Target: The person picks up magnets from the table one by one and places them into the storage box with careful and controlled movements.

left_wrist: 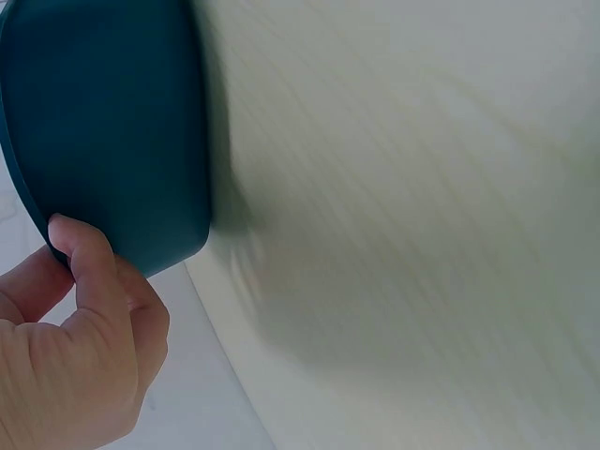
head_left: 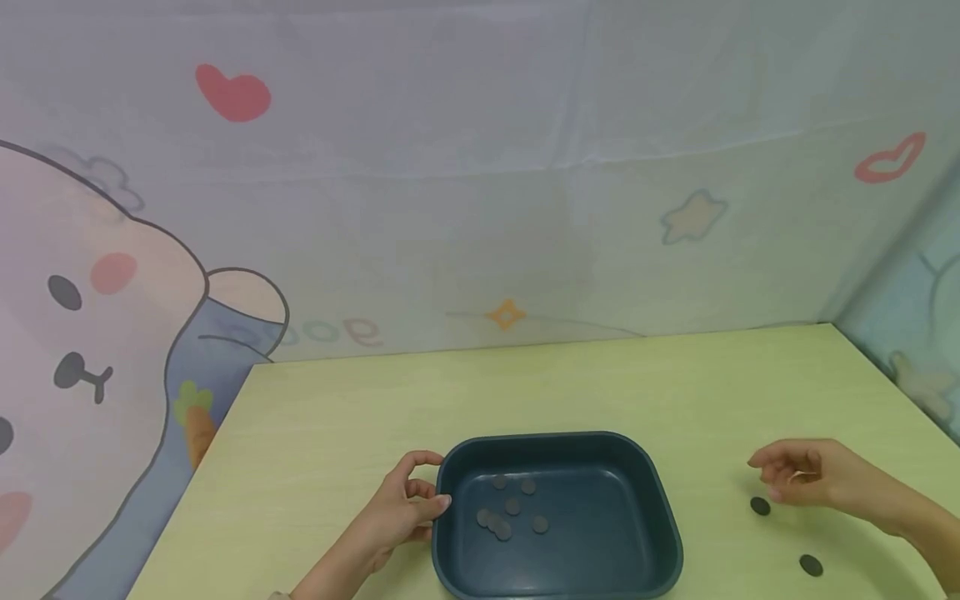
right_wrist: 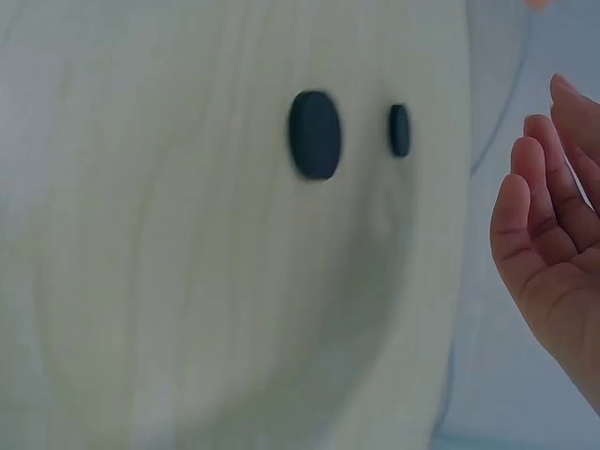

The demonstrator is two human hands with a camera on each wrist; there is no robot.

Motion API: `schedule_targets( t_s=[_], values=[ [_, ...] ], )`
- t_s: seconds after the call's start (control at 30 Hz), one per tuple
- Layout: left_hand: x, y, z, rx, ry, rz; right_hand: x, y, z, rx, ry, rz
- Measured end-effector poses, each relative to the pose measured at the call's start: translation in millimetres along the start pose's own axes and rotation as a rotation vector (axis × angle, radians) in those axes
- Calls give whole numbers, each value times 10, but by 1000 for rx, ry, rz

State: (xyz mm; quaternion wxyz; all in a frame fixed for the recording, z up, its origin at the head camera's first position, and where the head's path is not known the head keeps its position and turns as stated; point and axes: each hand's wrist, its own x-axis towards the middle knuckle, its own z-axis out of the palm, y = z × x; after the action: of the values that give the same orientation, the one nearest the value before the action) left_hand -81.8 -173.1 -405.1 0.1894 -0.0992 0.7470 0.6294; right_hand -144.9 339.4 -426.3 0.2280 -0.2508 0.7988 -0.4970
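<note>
A dark blue plastic basin [head_left: 600,533] with rounded corners sits on the table, several small dark discs [head_left: 540,524] scattered over the left half of its floor. My left hand [head_left: 393,508] grips the basin's left side, thumb at the rim; in the left wrist view the fingers curl against the outer wall [left_wrist: 103,122]. To the right of the basin lie two black discs, a farther one [head_left: 760,506] and a nearer one [head_left: 811,565]. Over the farther disc hovers my right hand [head_left: 813,475], fingers loosely bent. The right wrist view shows nothing in that hand [right_wrist: 553,216].
The pale yellow-green tabletop [head_left: 337,417] reaches back to a hanging cloth [head_left: 450,233] printed with hearts, stars and a cartoon animal. Another cloth [head_left: 930,333] hangs beyond the table's right edge.
</note>
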Motion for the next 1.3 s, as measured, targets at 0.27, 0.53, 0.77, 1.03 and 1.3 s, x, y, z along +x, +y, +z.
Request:
schedule_targets(
  t_s=[0.27, 0.53, 0.77, 1.03, 1.3],
  values=[
    [-8, -17, -3, -3, -11, -10, -62, 415, -13, 31, -51, -36],
    [3, -11, -14, 14, -22, -13, -77, 552, 10, 45, -80, -93],
    [5, 0, -20, 9, -13, -15, 19, 523, -1, -54, -69, -207],
    [2, 15, -13, 4, -11, -16, 68, 469, 35, -77, -71, -236],
    [4, 11, -15, -2, -13, -10, 118, 472, 47, -66, -102, -262]
  ],
)
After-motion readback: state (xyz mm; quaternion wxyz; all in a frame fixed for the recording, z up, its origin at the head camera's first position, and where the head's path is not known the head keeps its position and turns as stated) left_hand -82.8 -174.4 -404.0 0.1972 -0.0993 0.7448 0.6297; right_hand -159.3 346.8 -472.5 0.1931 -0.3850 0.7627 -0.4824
